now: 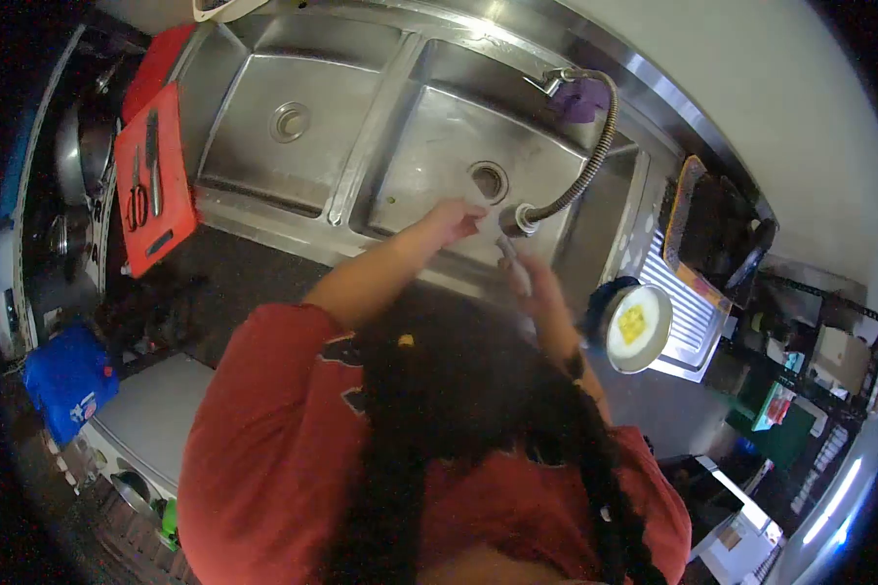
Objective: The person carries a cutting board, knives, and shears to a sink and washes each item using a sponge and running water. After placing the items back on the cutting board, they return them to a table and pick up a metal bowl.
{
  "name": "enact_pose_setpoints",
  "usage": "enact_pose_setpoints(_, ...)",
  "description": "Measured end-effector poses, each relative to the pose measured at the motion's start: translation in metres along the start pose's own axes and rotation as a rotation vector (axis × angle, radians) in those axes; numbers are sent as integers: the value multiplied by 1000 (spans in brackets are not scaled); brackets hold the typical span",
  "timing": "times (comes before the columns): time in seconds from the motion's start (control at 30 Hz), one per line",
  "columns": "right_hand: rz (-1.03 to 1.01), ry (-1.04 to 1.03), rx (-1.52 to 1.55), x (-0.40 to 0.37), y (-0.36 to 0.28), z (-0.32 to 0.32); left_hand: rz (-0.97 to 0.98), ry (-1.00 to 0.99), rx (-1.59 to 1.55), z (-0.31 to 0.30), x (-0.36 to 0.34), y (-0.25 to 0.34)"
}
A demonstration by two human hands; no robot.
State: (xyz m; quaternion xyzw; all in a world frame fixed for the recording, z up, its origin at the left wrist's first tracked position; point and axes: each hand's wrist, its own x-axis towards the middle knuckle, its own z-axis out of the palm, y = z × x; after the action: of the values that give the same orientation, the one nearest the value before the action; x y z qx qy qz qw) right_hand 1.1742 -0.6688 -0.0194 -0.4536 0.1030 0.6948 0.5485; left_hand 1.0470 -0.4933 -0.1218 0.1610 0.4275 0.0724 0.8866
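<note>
My left hand [455, 220] reaches over the front of the right sink basin [439, 146]. Its fingers are apart and point right, near the drain [488, 181] and just left of the spray head. At the end of a coiled metal hose [595, 156], the spray head [519, 221] hangs low over this basin. My right hand [537, 281] is closed around the spray head's grey handle [512, 255], close to the basin's front edge. Blur softens the fingers of the right hand.
A left basin [234, 146] adjoins. A red cutting board [154, 229] carrying knives and scissors lies at far left. On the right are a bowl [654, 336] with yellow pieces, a ribbed drainboard [688, 331] and a rack with dark items [717, 229]. A purple cloth [580, 100] lies behind the faucet.
</note>
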Motion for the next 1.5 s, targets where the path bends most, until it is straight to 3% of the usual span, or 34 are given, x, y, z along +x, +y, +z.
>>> enact_pose_setpoints(0.07,63,239,-44,-8,0,-4,-20,28,-22,12,-11,4)
enact_pose_setpoints(0.2,109,144,101,-15,-2,-39,23,68,-21,4,3,11)
enact_pose_setpoints(0.27,167,-86,77,-19,-7,-55,27,118,-23,-10,28,18)
enact_pose_setpoints(0.4,127,96,-4,-44,-20,-29,97,169,-102,-34,43,43)
enact_pose_setpoints(0.47,30,145,-16,-45,-20,-22,161,96,-275,-51,51,44)
enact_pose_setpoints(0.5,30,144,-19,-38,-17,-23,181,230,-269,-56,51,45)
enact_pose_setpoints(0.53,-149,158,-399,-27,-13,-24,202,367,-262,-59,52,44)
enact_pose_setpoints(0.57,-330,164,-777,-13,-8,-25,205,370,-264,-61,51,40)
enact_pose_setpoints(0.63,-426,207,-876,17,0,-17,-36,394,-113,-60,42,25)
enact_pose_setpoints(0.7,-525,250,-968,66,14,-28,-106,237,-54,-35,13,8)
enact_pose_setpoints(0.77,-523,577,-1835,128,41,-58,-276,166,-105,-1,-9,6)
enact_pose_setpoints(0.8,-528,571,-1833,125,41,-38,-270,171,-105,10,-17,4)
enact_pose_setpoints(0.87,-731,393,-1400,107,36,19,-39,-17,-38,28,-23,3)
enact_pose_setpoints(0.9,-770,355,-1111,111,38,30,9,15,-187,30,-10,-1)
enact_pose_setpoints(1.0,-724,335,-854,98,33,48,-39,155,-235,29,4,0)
enact_pose_setpoints(1.03,-725,330,-857,94,30,47,-34,155,-238,26,7,0)
enact_pose_setpoints(1.1,-998,183,-1078,93,16,28,-73,-81,-315,8,23,-6)
enact_pose_setpoints(1.17,-955,23,-966,95,-16,-9,-68,-57,-325,18,37,-9)
enact_pose_setpoints(1.23,-1092,298,-1079,141,-56,-51,-65,-25,-338,17,48,-14)
enact_pose_setpoints(1.3,-896,564,-1385,117,-112,-2,50,-112,25,0,66,-32)
enact_pose_setpoints(1.33,-1135,465,-1427,144,-139,-10,57,-102,22,2,54,-28)
enact_pose_setpoints(1.37,-1377,354,-1452,169,-157,-17,111,-163,220,9,29,-20)
enact_pose_setpoints(1.4,-1264,287,-1339,157,-167,13,166,-217,421,15,6,-13)
enact_pose_setpoints(1.47,-1152,177,-1223,135,-188,71,207,-193,366,35,-23,-8)
enact_pose_setpoints(1.5,-1235,252,-1598,134,-199,84,242,-183,311,42,-32,-6)
